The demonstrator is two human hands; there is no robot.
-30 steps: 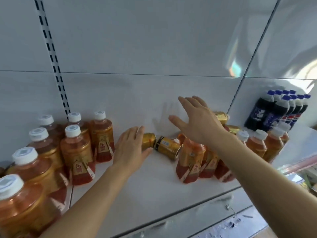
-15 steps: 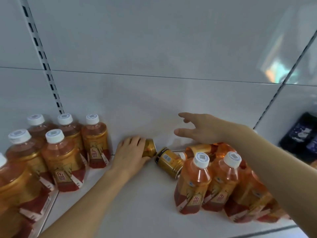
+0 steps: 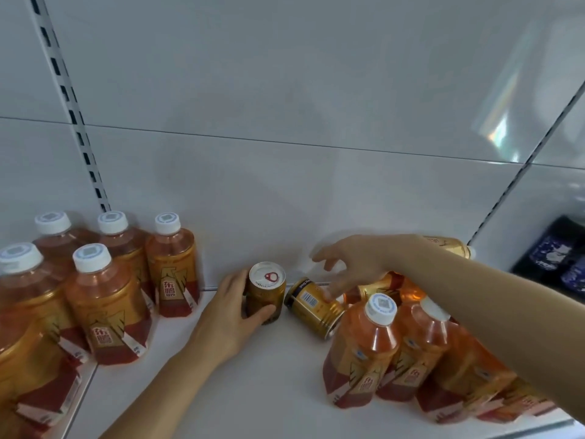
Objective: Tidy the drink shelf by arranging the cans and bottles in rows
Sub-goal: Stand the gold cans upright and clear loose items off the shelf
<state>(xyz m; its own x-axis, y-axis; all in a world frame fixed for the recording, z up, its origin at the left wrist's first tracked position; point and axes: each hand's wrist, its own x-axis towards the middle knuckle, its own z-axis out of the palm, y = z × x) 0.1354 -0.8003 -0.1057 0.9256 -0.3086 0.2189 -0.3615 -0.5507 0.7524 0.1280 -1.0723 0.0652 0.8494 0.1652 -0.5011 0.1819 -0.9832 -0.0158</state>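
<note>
My left hand (image 3: 232,315) grips a gold can (image 3: 266,293) that stands upright near the back of the white shelf (image 3: 259,391). Just right of it a second gold can (image 3: 311,307) lies on its side. Above that lying can my right hand (image 3: 351,264) hovers with spread fingers, holding nothing. Several orange drink bottles with white caps (image 3: 364,353) crowd the right side, some leaning. A tidier group of the same bottles (image 3: 110,305) stands at the left. Another gold can (image 3: 452,247) lies behind my right forearm.
The white back panel (image 3: 285,185) rises straight behind the cans. A slotted metal upright (image 3: 72,112) runs up at the left. Dark blue-labelled bottles (image 3: 557,258) stand in the adjoining bay at the far right. The shelf's front edge (image 3: 538,427) shows at the lower right.
My left hand has tipped the gold can from lying on its side to upright. My right hand has dropped lower toward the lying can. The view has moved closer.
</note>
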